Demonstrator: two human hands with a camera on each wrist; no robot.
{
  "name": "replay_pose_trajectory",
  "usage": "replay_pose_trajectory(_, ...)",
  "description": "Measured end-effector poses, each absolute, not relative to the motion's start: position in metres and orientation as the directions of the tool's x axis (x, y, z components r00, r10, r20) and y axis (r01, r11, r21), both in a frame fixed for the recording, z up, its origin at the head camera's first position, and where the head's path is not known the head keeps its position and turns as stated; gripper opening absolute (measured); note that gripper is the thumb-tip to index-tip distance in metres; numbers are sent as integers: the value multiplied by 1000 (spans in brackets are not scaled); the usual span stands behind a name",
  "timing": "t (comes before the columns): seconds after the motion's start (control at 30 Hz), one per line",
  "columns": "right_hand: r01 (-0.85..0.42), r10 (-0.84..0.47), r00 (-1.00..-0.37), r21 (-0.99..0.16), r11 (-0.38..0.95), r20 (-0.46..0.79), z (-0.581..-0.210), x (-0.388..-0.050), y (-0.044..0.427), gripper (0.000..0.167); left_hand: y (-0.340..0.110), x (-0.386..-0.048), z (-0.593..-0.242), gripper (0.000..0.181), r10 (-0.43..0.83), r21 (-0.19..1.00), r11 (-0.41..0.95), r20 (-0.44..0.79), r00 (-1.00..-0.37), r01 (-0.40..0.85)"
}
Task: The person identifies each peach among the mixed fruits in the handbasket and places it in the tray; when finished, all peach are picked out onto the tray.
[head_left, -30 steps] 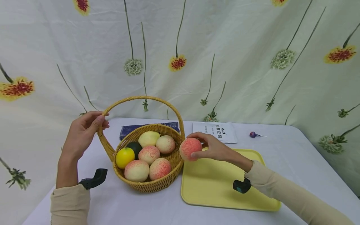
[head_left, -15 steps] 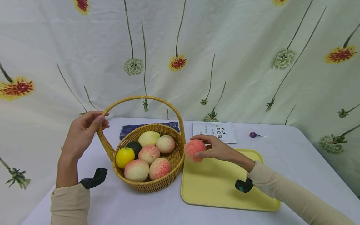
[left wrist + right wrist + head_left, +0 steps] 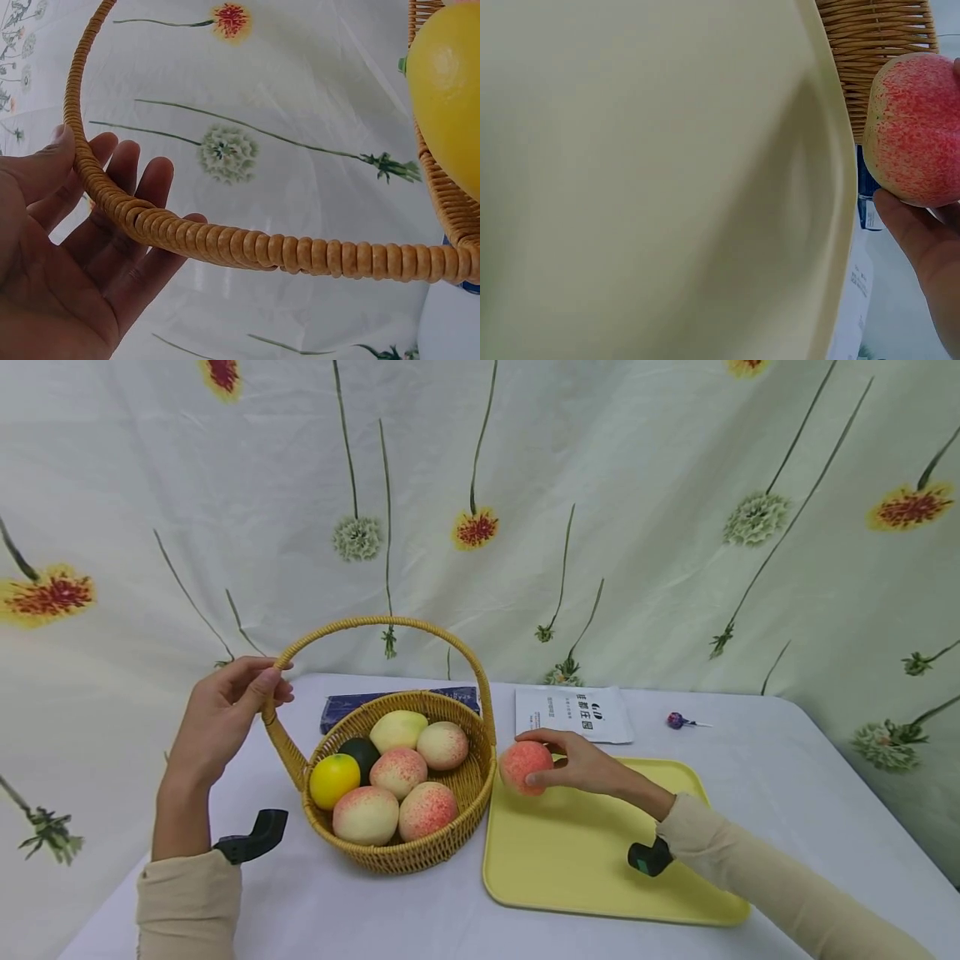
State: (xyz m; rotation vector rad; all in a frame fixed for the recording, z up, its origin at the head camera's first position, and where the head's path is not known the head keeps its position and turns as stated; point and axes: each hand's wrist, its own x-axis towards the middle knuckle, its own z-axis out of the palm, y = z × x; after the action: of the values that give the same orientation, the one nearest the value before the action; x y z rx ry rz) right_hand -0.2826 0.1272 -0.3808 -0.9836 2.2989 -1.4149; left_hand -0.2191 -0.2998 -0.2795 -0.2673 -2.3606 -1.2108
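A wicker basket [image 3: 401, 860] holds several pale pink peaches, a yellow-green fruit [image 3: 398, 731], a dark green one [image 3: 360, 758] and a yellow one [image 3: 333, 782]. My left hand [image 3: 217, 714] pinches the left side of its arched handle [image 3: 390, 621]; the left wrist view shows thumb and fingers around the handle [image 3: 247, 245]. In my right hand [image 3: 581, 764] is a red-pink peach [image 3: 527, 767], gripped above the left back corner of a yellow tray [image 3: 600, 860]. That peach [image 3: 915, 127] appears beside the basket's side [image 3: 877, 37] in the right wrist view, with my right hand [image 3: 922, 255] partly out of frame.
Behind the basket lies a dark blue packet [image 3: 457, 696]. A white printed packet [image 3: 573, 712] is behind the tray, and a wrapped lollipop [image 3: 677, 720] lies farther right. A flowered cloth [image 3: 637, 485] hangs behind the white table.
My right hand has moved a little to the right and lower with the peach, away from the basket's rim. My left hand has stayed on the handle.
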Motion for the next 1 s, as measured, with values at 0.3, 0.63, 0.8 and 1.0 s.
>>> replay_pose_trajectory(0.3, -399, -654, -749, -858, 323, 102, -392, -287, 125, 59, -300, -218, -281, 36, -44, 717, 593, 484, -874, 367)
replay_pose_trajectory(0.63, -392, -648, -757, -851, 348, 84, -396, -290, 125, 60, -300, -219, -280, 37, -40, 716, 591, 487, -873, 372)
replay_pose_trajectory(0.8, -395, -648, -757, -848, 354, 82, -396, -289, 126, 59, -301, -220, -281, 37, -43, 714, 596, 485, -873, 367)
replay_pose_trajectory(1.0, -408, -656, -749, -842, 352, 89, -398, -290, 128, 58, -301, -220, -281, 38, -48, 714, 601, 481, -875, 360)
